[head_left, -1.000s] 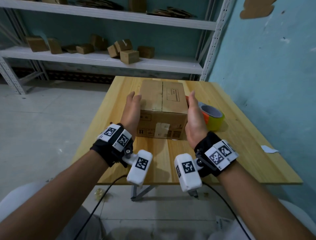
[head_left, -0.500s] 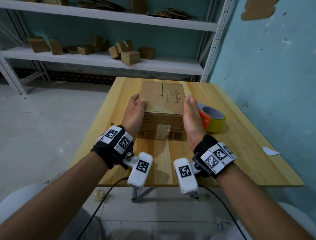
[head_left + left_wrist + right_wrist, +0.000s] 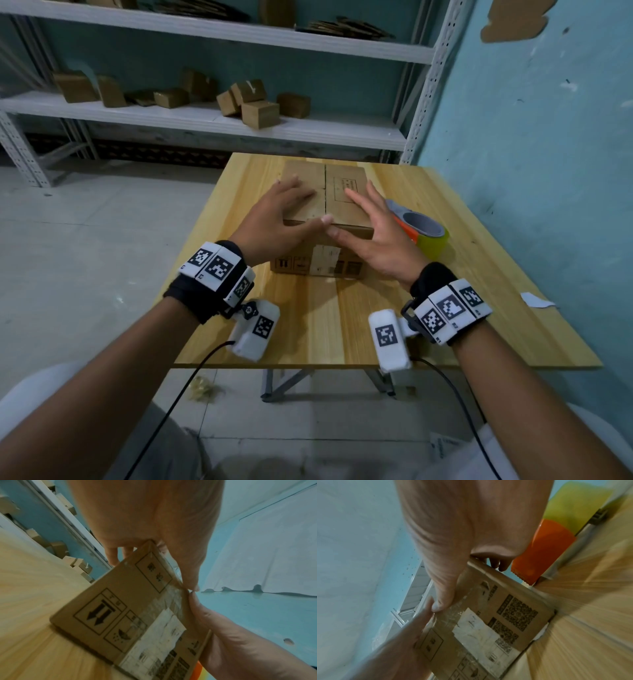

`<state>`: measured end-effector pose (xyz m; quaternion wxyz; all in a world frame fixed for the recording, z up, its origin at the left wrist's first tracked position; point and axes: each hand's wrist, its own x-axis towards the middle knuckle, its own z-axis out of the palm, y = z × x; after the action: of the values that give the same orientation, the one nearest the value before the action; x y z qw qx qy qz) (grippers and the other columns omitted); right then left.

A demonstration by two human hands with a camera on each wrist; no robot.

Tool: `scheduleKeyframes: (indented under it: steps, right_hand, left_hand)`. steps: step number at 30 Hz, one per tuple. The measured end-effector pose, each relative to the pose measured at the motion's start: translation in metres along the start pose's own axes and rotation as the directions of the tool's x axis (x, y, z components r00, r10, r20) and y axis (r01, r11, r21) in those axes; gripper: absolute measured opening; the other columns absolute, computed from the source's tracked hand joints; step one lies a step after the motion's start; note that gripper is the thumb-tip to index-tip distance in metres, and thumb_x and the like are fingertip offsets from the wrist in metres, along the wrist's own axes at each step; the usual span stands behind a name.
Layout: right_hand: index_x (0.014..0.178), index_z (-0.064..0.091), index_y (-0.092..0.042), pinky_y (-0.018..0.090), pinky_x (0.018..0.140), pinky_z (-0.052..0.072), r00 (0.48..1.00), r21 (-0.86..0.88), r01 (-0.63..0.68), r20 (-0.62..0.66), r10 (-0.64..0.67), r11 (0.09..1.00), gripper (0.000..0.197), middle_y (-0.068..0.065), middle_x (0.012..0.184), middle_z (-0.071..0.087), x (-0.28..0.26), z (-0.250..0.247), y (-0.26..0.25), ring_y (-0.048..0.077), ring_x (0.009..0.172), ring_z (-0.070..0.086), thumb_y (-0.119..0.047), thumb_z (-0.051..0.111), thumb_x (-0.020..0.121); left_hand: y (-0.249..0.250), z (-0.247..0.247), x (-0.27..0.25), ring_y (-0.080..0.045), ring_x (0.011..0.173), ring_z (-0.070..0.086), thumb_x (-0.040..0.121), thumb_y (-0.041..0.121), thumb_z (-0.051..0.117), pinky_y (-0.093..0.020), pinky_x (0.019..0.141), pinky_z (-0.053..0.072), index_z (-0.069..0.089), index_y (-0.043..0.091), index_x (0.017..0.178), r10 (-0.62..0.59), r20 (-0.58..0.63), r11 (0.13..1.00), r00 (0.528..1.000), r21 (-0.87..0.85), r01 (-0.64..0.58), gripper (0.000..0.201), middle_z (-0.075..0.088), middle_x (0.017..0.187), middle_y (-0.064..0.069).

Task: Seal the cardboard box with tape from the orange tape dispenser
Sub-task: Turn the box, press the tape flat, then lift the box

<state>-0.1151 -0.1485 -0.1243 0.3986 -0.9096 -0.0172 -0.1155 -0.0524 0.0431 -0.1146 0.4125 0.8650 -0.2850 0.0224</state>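
Observation:
A brown cardboard box [image 3: 329, 192] stands on the wooden table [image 3: 342, 325], its two top flaps down and meeting at a centre seam. My left hand [image 3: 277, 216] lies flat on the left flap, fingers straight. My right hand [image 3: 370, 226] lies flat over the right flap, fingers spread. The two thumbs meet at the box's near top edge [image 3: 187, 589], as both wrist views show [image 3: 436, 604]. The orange tape dispenser [image 3: 416, 228] with its yellowish roll sits on the table just right of the box, partly hidden behind my right hand; nothing touches it.
A white scrap of paper [image 3: 536, 299] lies near the table's right edge. The blue wall [image 3: 548, 171] runs close along the right side. Metal shelving [image 3: 205, 120] with several small cardboard boxes stands behind the table.
Both hands have moved from the box's left and right sides up onto its top flaps, fingers now spread flat and thumbs meeting at the near edge.

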Motion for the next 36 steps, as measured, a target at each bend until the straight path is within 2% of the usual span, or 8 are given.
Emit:
scheduleKeyframes:
  steps: [4, 8, 12, 15, 19, 28, 36]
  right_hand:
    - [0.156, 0.027, -0.028, 0.03, 0.118, 0.015, 1.0, 0.0, 0.007, 0.001, -0.007, 1.0, 0.088, -0.006, 0.167, -0.005, -0.001, 0.0, -0.001, 0.011, 0.152, -0.001, -0.056, 0.068, 0.083]
    - [0.156, 0.027, -0.027, 0.031, 0.119, 0.016, 1.0, -0.002, 0.025, 0.005, -0.025, 1.0, 0.087, -0.004, 0.167, -0.005, 0.0, 0.0, 0.002, 0.012, 0.152, 0.0, -0.052, 0.069, 0.083]
    - [0.156, 0.027, -0.027, 0.035, 0.122, 0.019, 0.999, -0.007, 0.035, 0.013, -0.035, 0.999, 0.087, -0.005, 0.166, -0.005, 0.0, 0.0, 0.005, 0.013, 0.152, 0.0, -0.05, 0.07, 0.084]
    - [0.156, 0.027, -0.026, 0.036, 0.122, 0.018, 0.999, -0.011, 0.037, 0.017, -0.037, 0.999, 0.089, -0.005, 0.166, -0.005, 0.001, 0.0, 0.005, 0.013, 0.152, -0.001, -0.052, 0.069, 0.082]
    - [0.156, 0.026, -0.025, 0.032, 0.12, 0.017, 0.999, -0.019, 0.046, 0.016, -0.045, 0.999, 0.089, -0.004, 0.166, -0.005, 0.001, 0.0, 0.006, 0.013, 0.152, 0.0, -0.049, 0.07, 0.083]
    - [0.156, 0.026, -0.025, 0.036, 0.122, 0.017, 0.999, -0.022, 0.04, 0.021, -0.039, 0.999, 0.089, -0.003, 0.166, -0.005, 0.0, 0.0, 0.003, 0.013, 0.152, -0.001, -0.047, 0.072, 0.083]
    - [0.156, 0.025, -0.025, 0.027, 0.119, 0.017, 0.998, -0.022, 0.049, 0.027, -0.048, 0.999, 0.092, -0.002, 0.166, -0.005, 0.0, -0.002, 0.004, 0.013, 0.152, 0.001, -0.043, 0.075, 0.081]
  left_hand:
    - [-0.004, -0.006, -0.001, -0.013, 0.147, 0.001, 0.084, 0.05, 0.062, -0.042, 0.116, 0.02, 0.035, 0.027, 0.146, 0.039, 0.061, 0.999, 0.997, 0.012, -0.04, 0.072, 0.013, 0.159, 0.008]
    - [-0.009, -0.009, -0.001, -0.013, 0.147, -0.005, 0.085, 0.045, 0.061, -0.038, 0.115, 0.015, 0.031, 0.026, 0.149, 0.068, 0.122, 0.997, 0.99, 0.023, -0.071, 0.073, 0.01, 0.16, 0.009]
    - [-0.012, -0.01, 0.0, -0.016, 0.147, -0.007, 0.087, 0.042, 0.061, -0.035, 0.112, 0.016, 0.028, 0.025, 0.149, 0.086, 0.146, 0.995, 0.986, 0.044, -0.093, 0.073, 0.008, 0.16, 0.007]
    - [-0.013, -0.01, 0.001, -0.017, 0.147, -0.007, 0.087, 0.041, 0.061, -0.035, 0.113, 0.015, 0.027, 0.025, 0.15, 0.091, 0.148, 0.993, 0.985, 0.056, -0.1, 0.073, 0.007, 0.16, 0.006]
    - [-0.014, -0.01, 0.001, -0.017, 0.147, -0.007, 0.086, 0.04, 0.062, -0.034, 0.112, 0.014, 0.028, 0.024, 0.15, 0.094, 0.143, 0.993, 0.985, 0.052, -0.103, 0.074, 0.008, 0.16, 0.006]
    - [-0.015, -0.01, 0.002, -0.018, 0.147, -0.005, 0.084, 0.041, 0.065, -0.035, 0.114, 0.015, 0.029, 0.023, 0.149, 0.106, 0.137, 0.992, 0.985, 0.046, -0.113, 0.076, 0.011, 0.16, 0.004]
    - [-0.017, -0.01, 0.001, -0.02, 0.147, -0.005, 0.082, 0.037, 0.069, -0.038, 0.115, 0.014, 0.028, 0.023, 0.15, 0.118, 0.139, 0.99, 0.983, 0.057, -0.127, 0.081, 0.01, 0.16, 0.003]
